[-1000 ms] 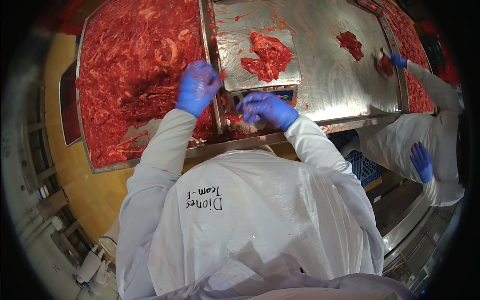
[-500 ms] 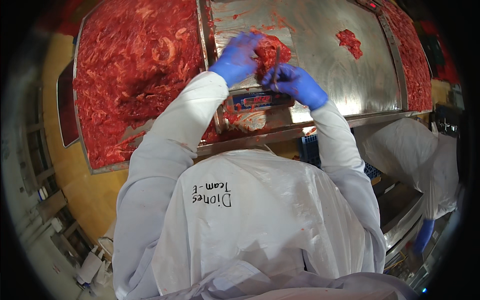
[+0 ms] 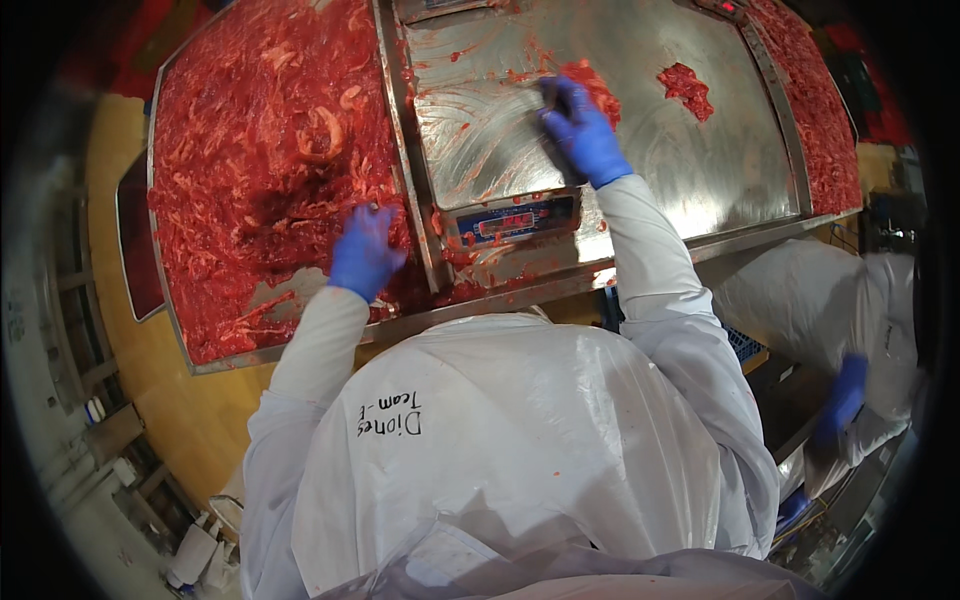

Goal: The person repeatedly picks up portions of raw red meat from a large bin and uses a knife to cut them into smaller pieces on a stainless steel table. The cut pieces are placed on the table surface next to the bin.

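Observation:
My left hand, in a blue glove, is at the right part of a tray of red meat pieces. Its fingers are apart and reach to the meat, with nothing seen in them. My right hand, also gloved in blue, is over the steel scale plate. Its fingers are curled, and whatever they hold is hidden or smeared by motion. Just beyond it, a blurred clump of red meat lies on the steel, partly covered by the hand. The scale's display sits in front of the plate.
A smaller piece of meat lies farther right on the steel surface. Another meat tray stands at the far right, behind a raised metal edge. A second scale display is at the top. A co-worker in white stands at right.
My left hand has left the clump and moved down-left to the meat tray. The clump and my right hand have shifted right. The thin dark tool in my right fingers no longer shows clearly.

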A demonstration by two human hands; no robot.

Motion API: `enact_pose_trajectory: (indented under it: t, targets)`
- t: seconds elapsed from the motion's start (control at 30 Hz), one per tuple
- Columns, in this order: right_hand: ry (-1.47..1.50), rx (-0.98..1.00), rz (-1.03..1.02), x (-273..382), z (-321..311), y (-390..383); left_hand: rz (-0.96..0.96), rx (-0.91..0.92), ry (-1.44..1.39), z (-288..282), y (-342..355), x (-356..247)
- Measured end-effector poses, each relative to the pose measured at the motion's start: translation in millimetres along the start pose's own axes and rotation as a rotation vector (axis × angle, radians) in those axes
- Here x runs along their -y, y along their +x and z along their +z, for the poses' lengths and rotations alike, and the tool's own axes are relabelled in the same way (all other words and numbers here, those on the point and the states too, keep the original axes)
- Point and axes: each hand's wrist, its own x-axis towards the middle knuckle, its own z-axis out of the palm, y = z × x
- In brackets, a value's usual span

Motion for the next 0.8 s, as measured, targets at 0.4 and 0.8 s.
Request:
enact_pose_trajectory:
  t: [0.4,0.8]
  targets:
    - [-0.122,-0.118,0.425,-7.3,0.5,-217.8,0.012,0.313,-0.569,-21.9,44.0,26.4]
    - [-0.357,-0.061,0.300,-13.5,-1.1,-213.2,0.466,0.108,-0.360,-65.2,161.5,-110.4]
